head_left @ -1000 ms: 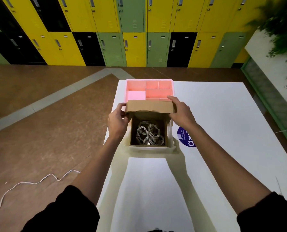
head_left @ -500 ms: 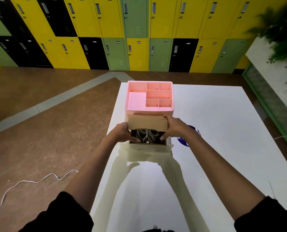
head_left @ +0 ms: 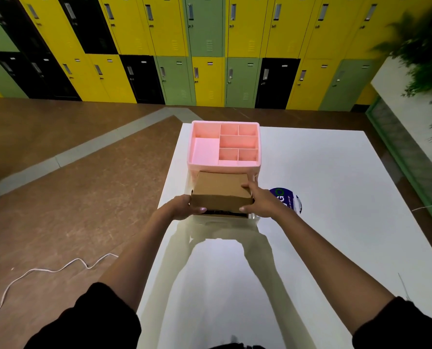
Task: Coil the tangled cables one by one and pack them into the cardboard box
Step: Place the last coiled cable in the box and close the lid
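Cardboard box [head_left: 221, 191] sits on the white table [head_left: 323, 172], touching the near side of the pink organizer [head_left: 225, 165]. Lid is almost flat, with only a dark slit at the near edge, so I can't make out the cables inside. Left hand [head_left: 182, 206] grips the lid's near left corner, thumb on the front flap. Right hand [head_left: 260, 202] grips the right corner, fingers on top, thumb on the front. Blue sticker [head_left: 286, 197] just right of that hand. White cable [head_left: 58, 269] on the floor, near left.
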{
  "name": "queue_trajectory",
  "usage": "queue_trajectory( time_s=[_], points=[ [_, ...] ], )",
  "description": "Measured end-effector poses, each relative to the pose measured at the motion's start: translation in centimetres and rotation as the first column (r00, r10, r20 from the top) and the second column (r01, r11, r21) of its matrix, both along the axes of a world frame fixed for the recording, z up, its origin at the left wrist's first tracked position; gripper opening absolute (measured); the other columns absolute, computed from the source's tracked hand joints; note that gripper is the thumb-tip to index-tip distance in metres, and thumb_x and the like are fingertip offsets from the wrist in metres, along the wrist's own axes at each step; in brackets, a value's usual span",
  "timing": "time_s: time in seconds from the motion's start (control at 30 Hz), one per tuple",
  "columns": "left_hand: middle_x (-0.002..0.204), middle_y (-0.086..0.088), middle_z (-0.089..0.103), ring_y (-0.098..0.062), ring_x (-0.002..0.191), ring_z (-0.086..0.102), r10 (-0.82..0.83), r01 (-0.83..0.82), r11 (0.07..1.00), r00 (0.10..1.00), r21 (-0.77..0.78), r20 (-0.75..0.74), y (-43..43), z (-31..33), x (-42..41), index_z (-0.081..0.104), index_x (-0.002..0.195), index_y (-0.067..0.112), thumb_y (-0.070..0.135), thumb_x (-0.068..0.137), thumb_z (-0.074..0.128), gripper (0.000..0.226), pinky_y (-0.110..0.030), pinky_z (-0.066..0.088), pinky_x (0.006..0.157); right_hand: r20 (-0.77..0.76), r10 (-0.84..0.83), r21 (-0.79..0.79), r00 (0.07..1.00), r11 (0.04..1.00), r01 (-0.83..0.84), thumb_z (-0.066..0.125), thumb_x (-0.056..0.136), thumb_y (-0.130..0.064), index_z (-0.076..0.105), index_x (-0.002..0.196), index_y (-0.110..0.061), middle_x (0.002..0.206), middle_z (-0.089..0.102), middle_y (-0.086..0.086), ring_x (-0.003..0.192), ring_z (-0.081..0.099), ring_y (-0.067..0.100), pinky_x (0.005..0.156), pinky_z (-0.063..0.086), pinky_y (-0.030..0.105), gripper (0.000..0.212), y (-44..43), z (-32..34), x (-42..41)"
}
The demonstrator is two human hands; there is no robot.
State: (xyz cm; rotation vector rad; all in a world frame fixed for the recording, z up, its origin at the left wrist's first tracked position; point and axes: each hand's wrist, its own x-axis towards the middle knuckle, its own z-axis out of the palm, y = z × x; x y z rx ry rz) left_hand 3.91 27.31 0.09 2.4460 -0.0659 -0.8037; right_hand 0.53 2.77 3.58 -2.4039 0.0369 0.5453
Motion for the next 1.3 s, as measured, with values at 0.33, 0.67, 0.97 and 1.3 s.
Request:
queue_trajectory(
  time_s=[0.33,0.67,0.97,1.3],
  points=[
    [0.095,-0.01,0.055,-0.027,0.08,0.055,0.074,-0.097,0.986,0.983,0.135,0.169,-0.7,-1.4,-0.8,0.057,0.113,0.008,0.038,0.086,0.066,0.041,-0.033,0.042,0.066,0.147,-0.01,-0.094,0.989,0.995,0.024,0.072,0.082,-0.023,0.034,0.135,-0.024,0.117,0.063,0.011,0.099,0.062,0.028,0.081,0.055,0.041,0.065,0.2,-2.7,-1.0],
    [0.097,-0.013,0.061,-0.032,0.085,0.059,0.189,-0.211,0.974,0.957,0.082,0.219,-1.2,-2.0,-1.8,0.063,0.11,0.009,0.028,0.082,0.074,0.036,-0.035,0.047,0.07,0.19,0.041,-0.201,0.981,0.979,-0.002,0.071,0.083,-0.021,0.034,0.132,-0.02,0.112,0.064,0.012,0.094,0.063,0.029,0.071,0.051,0.035,0.061,0.6,-4.2,-1.1],
    [0.11,-0.011,0.059,-0.027,0.104,0.057,0.119,-0.137,0.983,0.983,-0.12,-0.142,0.1,-0.9,0.3,0.061,0.122,0.005,0.062,0.089,0.046,0.068,-0.033,0.053,0.073,-0.007,0.032,0.054,0.999,0.998,-0.031,0.059,0.089,-0.045,0.042,0.132,-0.021,0.132,0.056,0.004,0.098,0.066,0.025,0.083,0.048,0.031,0.051,-1.2,-3.1,0.2],
    [0.062,-0.005,0.048,-0.025,0.061,0.05,0.133,-0.129,0.985,0.991,0.112,-0.025,-0.5,-1.3,0.9,0.061,0.075,0.005,0.046,0.082,0.069,0.043,-0.034,0.048,0.069,0.023,0.002,0.029,1.0,1.0,-0.003,0.075,0.08,-0.029,0.05,0.114,-0.019,0.126,0.06,0.003,0.089,0.065,0.025,0.084,0.055,0.043,0.044,-0.9,-4.7,1.0]
  ],
)
